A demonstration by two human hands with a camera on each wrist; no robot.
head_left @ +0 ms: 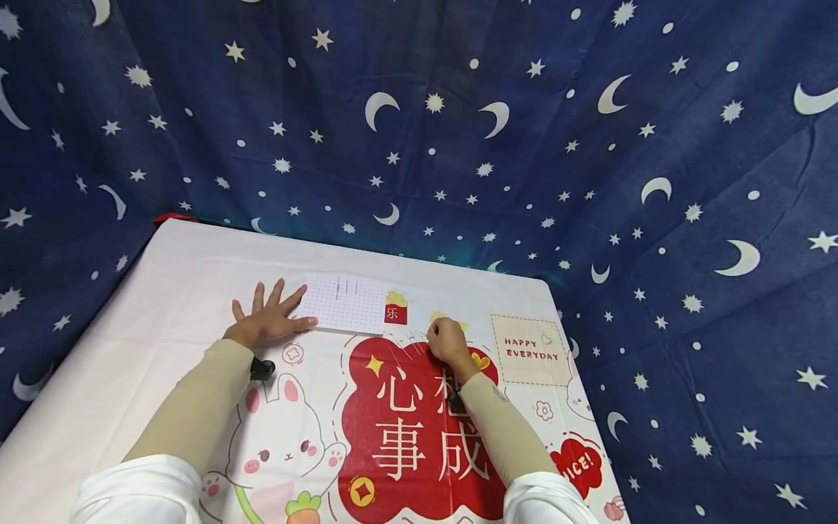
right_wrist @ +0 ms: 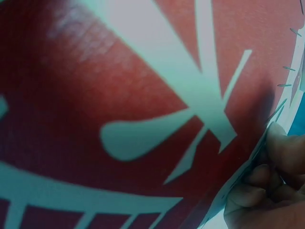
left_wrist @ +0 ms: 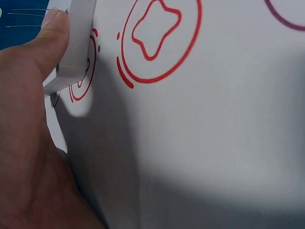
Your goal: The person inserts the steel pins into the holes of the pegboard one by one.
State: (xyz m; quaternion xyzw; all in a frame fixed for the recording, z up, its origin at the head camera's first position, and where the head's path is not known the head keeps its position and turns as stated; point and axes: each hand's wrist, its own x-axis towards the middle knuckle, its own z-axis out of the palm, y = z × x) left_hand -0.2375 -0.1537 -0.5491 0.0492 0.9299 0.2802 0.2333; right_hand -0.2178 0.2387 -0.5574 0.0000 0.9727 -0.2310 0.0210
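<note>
My left hand (head_left: 267, 320) lies with fingers spread at the left end of a white dotted block (head_left: 343, 306). Its thumb (left_wrist: 50, 40) rests on the block's edge. Three thin needles (left_wrist: 28, 14) stand up from the block's top. Over the red lettered patch of the cloth, my right hand (head_left: 449, 342) has its fingers curled, thumb and fingertips together. A thin dark needle (right_wrist: 278, 110) meets the thumb tip and appears pinched there; the hand partly hides it. Several more needles (right_wrist: 284, 85) lie scattered on the cloth close by.
A printed tablecloth (head_left: 216, 291) covers the table, with a rabbit, red lettering and a "Happy Everyday" patch drawn on it. Dark blue curtains (head_left: 432, 145) with moons and stars hang behind and at both sides, close to the table's edges.
</note>
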